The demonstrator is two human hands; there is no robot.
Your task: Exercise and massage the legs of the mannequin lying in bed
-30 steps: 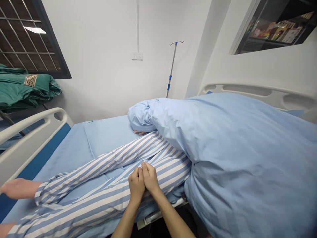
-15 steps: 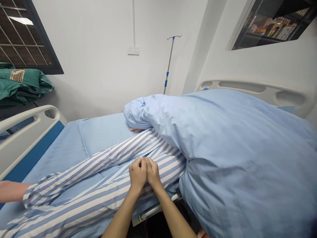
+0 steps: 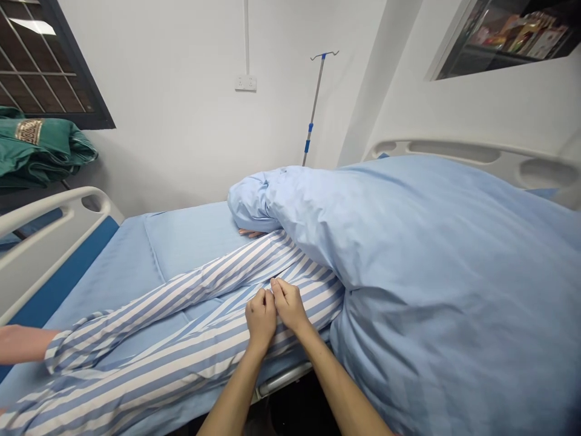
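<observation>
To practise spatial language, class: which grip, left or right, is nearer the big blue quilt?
Right. The right grip sits left of the blue quilt, apart from it; the left grip is farther left.

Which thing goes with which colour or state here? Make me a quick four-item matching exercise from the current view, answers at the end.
Column one
1. Hands
2. Striped trousers
3. Hooked pole
4. Gold-trimmed fabric

Column two
A. Thin, grey and partly blue
B. Green, below the barred window
C. Side by side, fingers curled
D. Blue and white, lengthwise along the bed

Right pairs: 1-C, 2-D, 3-A, 4-B
</observation>
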